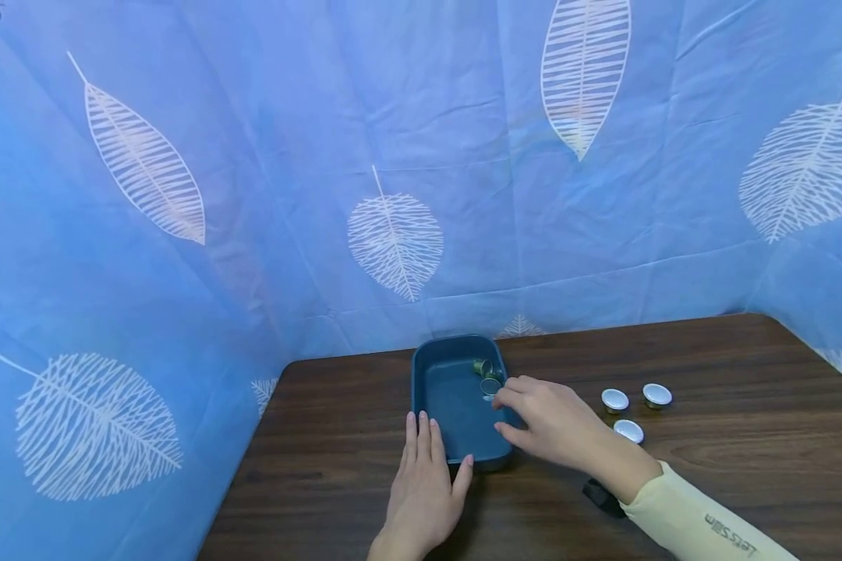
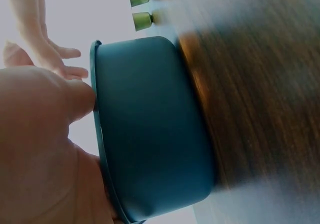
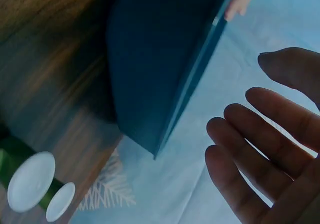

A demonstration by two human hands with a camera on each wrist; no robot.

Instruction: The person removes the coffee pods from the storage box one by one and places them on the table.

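Observation:
A dark teal rectangular tub (image 1: 456,405) stands on the table. My left hand (image 1: 424,487) rests at its near left corner, fingers straight and thumb by the near rim; in the left wrist view the thumb touches the rim. Over the tub's right side is my right hand (image 1: 550,421). Its fingers (image 3: 255,149) are loosely bent and spread in the right wrist view, with nothing between them. Small green capsules (image 1: 490,385) lie inside the tub along its far right side, partly beside the right fingertips.
Three green capsules with white lids stand right of the tub: one left (image 1: 614,400), one right (image 1: 656,395), one nearer (image 1: 628,431), partly behind the right wrist. A black object (image 1: 603,499) shows under that wrist. A blue leaf-patterned cloth (image 1: 463,234) hangs behind the wooden table (image 1: 309,452).

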